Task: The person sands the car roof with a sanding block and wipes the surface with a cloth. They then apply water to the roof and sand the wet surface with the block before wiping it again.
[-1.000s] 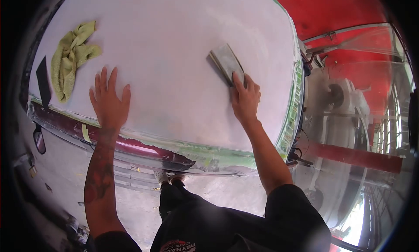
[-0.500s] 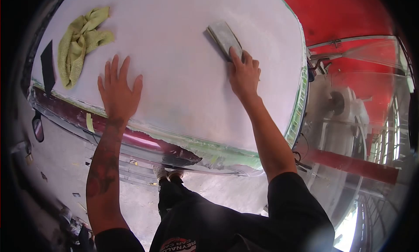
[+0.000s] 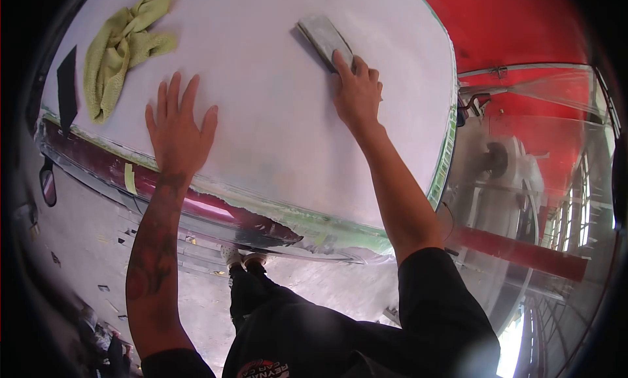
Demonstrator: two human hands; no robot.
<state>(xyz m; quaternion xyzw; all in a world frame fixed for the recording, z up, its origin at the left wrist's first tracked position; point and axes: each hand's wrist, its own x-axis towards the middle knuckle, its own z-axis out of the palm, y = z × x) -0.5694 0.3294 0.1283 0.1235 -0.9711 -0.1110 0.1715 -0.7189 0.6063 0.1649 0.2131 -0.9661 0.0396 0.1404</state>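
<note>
The pale, whitish car roof [image 3: 261,126] spreads out in front of me. My right hand [image 3: 358,93] grips the near end of a long grey sanding block [image 3: 319,36], which lies against the roof. The fingers wrap over its edge, and part of the block is hidden beneath them. My left hand [image 3: 180,135] rests palm down on the roof near the close edge, fingers spread, holding nothing. Beyond it on the left lies a crumpled yellow-green towel [image 3: 108,67]. A dark flat strip [image 3: 67,90] sits by the roof's left edge.
Green masking tape [image 3: 443,159] borders the roof at the right. Along the near side run a torn dark-red strip [image 3: 226,211] and a yellow tape tab [image 3: 129,178]. A side mirror [image 3: 48,182] juts out at left. Clear plastic sheeting [image 3: 504,201] hangs over red bodywork [image 3: 517,25].
My right hand and the sanding block have slid a little left and away across the roof. The whole view has shifted slightly. My left hand stays spread in about the same place.
</note>
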